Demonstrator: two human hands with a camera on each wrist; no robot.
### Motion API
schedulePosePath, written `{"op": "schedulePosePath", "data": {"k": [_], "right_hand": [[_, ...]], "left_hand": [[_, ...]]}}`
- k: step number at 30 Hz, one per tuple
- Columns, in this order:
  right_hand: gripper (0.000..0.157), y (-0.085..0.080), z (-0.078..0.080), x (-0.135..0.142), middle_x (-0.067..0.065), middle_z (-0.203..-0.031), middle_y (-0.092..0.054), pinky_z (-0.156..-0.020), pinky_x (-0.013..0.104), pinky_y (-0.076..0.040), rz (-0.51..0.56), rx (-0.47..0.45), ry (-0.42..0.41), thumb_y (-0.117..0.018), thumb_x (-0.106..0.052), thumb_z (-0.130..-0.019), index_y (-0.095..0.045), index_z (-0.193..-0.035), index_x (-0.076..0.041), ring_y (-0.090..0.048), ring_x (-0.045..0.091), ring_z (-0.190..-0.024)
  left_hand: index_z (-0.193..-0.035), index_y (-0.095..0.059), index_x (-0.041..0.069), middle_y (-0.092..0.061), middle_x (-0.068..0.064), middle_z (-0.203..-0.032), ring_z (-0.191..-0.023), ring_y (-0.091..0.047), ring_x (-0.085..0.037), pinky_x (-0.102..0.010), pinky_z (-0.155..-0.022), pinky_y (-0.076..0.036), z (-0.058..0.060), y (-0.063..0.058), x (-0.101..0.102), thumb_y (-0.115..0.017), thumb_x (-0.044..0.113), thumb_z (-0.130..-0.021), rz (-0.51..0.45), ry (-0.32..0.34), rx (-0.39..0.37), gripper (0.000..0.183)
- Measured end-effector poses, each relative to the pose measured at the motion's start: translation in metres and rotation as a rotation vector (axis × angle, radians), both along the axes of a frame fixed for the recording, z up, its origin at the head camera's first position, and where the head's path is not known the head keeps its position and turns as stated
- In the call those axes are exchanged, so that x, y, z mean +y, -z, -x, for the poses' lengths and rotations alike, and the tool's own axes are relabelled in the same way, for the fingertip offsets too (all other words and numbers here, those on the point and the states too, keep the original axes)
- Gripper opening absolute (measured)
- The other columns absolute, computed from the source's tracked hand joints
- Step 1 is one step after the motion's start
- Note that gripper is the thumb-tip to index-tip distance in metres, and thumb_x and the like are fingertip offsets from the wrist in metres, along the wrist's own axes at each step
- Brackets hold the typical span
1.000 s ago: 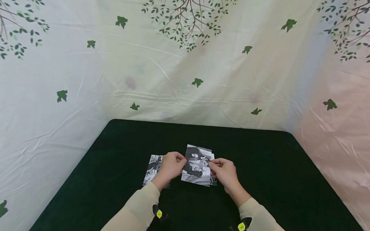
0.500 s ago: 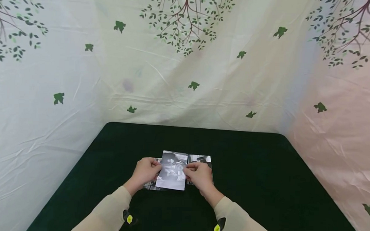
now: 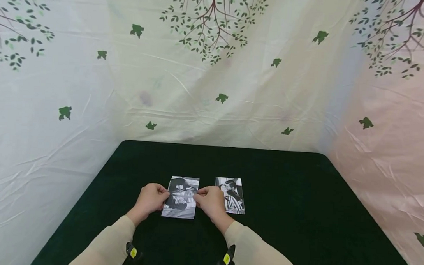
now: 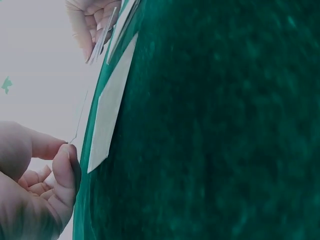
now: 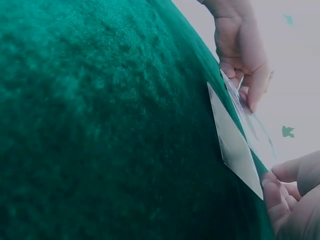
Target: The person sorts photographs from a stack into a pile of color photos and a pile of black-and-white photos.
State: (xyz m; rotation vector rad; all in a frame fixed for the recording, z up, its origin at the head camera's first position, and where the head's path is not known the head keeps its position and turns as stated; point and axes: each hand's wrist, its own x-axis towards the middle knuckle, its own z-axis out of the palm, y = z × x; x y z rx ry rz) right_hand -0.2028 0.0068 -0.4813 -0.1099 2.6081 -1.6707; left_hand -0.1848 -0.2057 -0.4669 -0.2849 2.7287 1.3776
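My left hand and right hand pinch opposite side edges of a black-and-white photo print between thumbs and fingers. In the head view the print covers the spot where another photo lies. Both wrist views show a pale flat photo on the cloth below the hands, while the held print is seen nearly edge-on, just above it. To the right of the right hand, a second black-and-white photo lies on the table, its left side partly hidden by that hand.
A dark green velvety cloth covers the table. Behind and at both sides hang pale fabric walls printed with branches and green leaves. The table's far edge runs close to the back wall.
Both hands have carried the held print leftward and lowered it over the left photo. The right photo has come into view as the hands moved off it.
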Motion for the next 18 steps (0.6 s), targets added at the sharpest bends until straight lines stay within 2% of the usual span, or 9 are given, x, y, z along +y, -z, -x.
{"op": "schedulePosePath", "data": {"k": [8,18], "right_hand": [[0.015,-0.005,0.003,-0.009,-0.002,-0.063,-0.064,-0.053,0.027,-0.05,-0.091,-0.014,-0.012,-0.075,-0.013,-0.081,-0.073,-0.093,-0.003,-0.061,0.01,-0.056],[0.014,0.004,0.004,-0.017,-0.004,-0.067,-0.063,-0.051,0.024,-0.049,-0.169,-0.009,0.025,-0.077,-0.016,-0.08,-0.075,-0.09,-0.007,-0.059,0.008,-0.054]], "left_hand": [[-0.095,-0.067,0.004,-0.062,-0.007,-0.079,-0.061,-0.06,-0.017,-0.03,-0.054,-0.049,0.005,0.003,-0.007,-0.064,0.015,-0.092,0.034,0.02,-0.01,0.013],[-0.09,-0.068,0.005,-0.062,-0.006,-0.079,-0.06,-0.059,-0.017,-0.03,-0.054,-0.049,0.006,0.011,-0.013,-0.066,0.015,-0.09,0.05,0.032,-0.006,0.01]]}}
